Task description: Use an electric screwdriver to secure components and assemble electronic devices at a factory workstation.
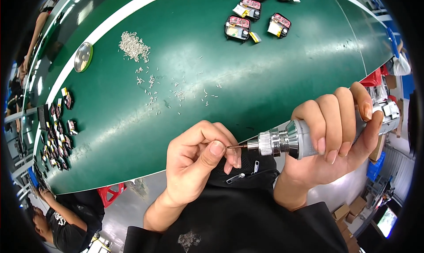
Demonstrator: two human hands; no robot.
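Right hand (335, 138) is wrapped tight around a silver electric screwdriver (291, 140), held level over the lap, bit pointing left. Left hand (198, 160) pinches its fingertips together at the bit tip (232, 146); whatever it holds is too small to make out. Beyond lies the green bench (265, 76), near edge just ahead, open room mid-surface. Further off: scattered screws (134, 45), a metal dish (83, 57), small black devices (238, 28).

head view, looking down, close over belt (247, 76)
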